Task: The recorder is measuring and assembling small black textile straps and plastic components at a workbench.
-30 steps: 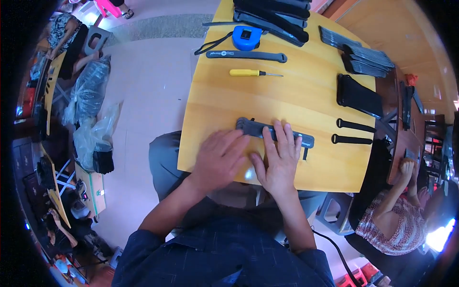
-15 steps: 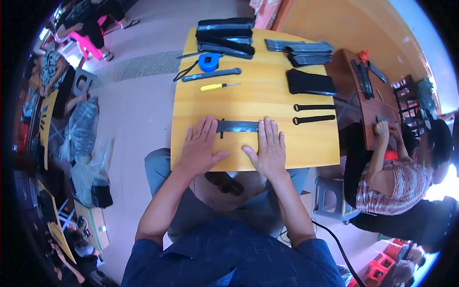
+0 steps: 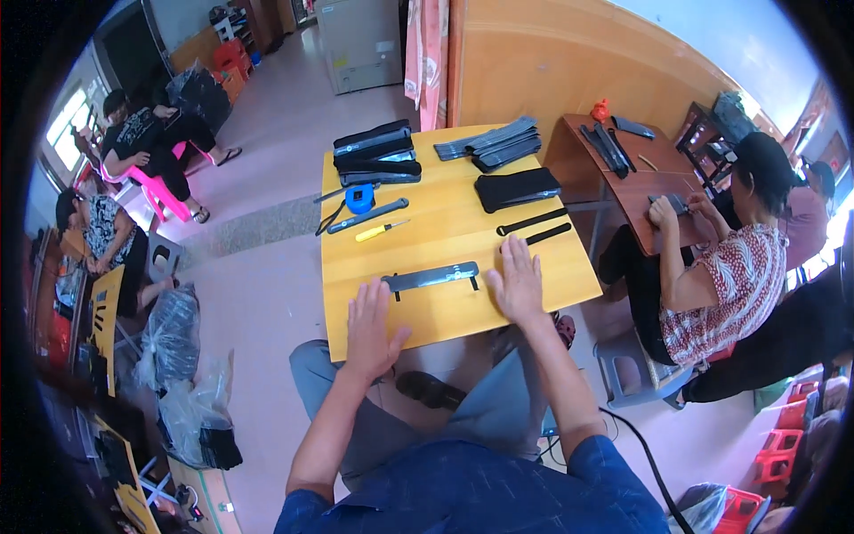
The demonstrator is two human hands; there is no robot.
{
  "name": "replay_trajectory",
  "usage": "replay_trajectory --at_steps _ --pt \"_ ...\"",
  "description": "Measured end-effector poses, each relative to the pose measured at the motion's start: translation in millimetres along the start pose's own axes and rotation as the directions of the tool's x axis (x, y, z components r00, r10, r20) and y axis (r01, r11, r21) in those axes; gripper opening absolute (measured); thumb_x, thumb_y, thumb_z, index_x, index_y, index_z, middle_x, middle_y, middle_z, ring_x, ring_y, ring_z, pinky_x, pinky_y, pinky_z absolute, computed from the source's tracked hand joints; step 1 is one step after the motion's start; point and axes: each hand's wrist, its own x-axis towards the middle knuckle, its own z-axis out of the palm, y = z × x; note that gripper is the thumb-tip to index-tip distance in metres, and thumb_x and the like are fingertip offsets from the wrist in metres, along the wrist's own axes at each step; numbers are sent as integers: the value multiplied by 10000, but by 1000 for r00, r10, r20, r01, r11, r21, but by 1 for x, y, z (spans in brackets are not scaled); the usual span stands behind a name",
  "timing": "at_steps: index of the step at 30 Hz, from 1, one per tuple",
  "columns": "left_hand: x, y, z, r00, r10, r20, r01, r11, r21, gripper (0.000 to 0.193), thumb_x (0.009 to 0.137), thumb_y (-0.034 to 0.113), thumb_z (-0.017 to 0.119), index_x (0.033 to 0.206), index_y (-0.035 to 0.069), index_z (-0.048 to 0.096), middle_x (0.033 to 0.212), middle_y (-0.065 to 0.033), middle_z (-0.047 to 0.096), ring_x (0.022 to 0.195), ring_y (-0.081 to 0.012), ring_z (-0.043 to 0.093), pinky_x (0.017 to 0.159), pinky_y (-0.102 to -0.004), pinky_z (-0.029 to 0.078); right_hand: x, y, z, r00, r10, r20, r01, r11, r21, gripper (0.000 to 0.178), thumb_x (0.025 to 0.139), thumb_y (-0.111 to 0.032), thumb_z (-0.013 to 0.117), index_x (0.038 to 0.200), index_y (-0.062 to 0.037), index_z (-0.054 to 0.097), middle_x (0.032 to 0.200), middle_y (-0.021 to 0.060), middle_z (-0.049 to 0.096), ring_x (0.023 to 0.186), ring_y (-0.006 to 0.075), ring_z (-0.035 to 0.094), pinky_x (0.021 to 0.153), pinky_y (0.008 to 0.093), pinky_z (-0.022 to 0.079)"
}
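Observation:
A flat dark grey strip (image 3: 433, 277) lies crosswise on the yellow table (image 3: 427, 325), a small black tab poking out near each end. Beside its left end is my left hand (image 3: 367, 329), open with the fingers stretched out. My right hand (image 3: 519, 283), also open, hovers or rests just past the right end, fingers apart; whether it touches the table I cannot tell. Its fingertips are close to the looped end of the lower black strap (image 3: 550, 233). A second black strap (image 3: 532, 222) lies above that one. Neither hand holds anything.
Farther back lie a yellow screwdriver (image 3: 381, 231), a grey strap (image 3: 368, 216), a blue tape measure (image 3: 359, 198), a black-and-grey stack (image 3: 375, 153), grey strips (image 3: 492, 144) and a black bundle (image 3: 516, 189). At right, a person (image 3: 725, 267) works at a brown table (image 3: 636, 200).
My hands have come apart from the strip's ends, the right one out to the right. More of the strip and both its tabs now show. The view has tilted up and turned.

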Motion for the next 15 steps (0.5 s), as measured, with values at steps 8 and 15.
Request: replay_trajectory --at_steps 8,15 --pt "-53 54 10 989 148 -7 -147 977 -154 733 916 350 723 1509 9 457 1565 -239 415 1470 -459 365 1217 -578 282 -13 31 -14 993 -76 89 77 997 -9 568 983 -360 606 1425 -5 569 1502 196 523 1410 383 463 1151 548 385" --pt "-71 69 24 981 191 -19 -191 958 -216 611 934 310 699 1448 29 525 1506 -214 478 1435 -409 419 1195 -560 320 -80 0 -56 981 -163 109 166 986 -15 679 842 -389 759 1399 -29 611 1432 184 556 1343 395 500 1080 518 427"
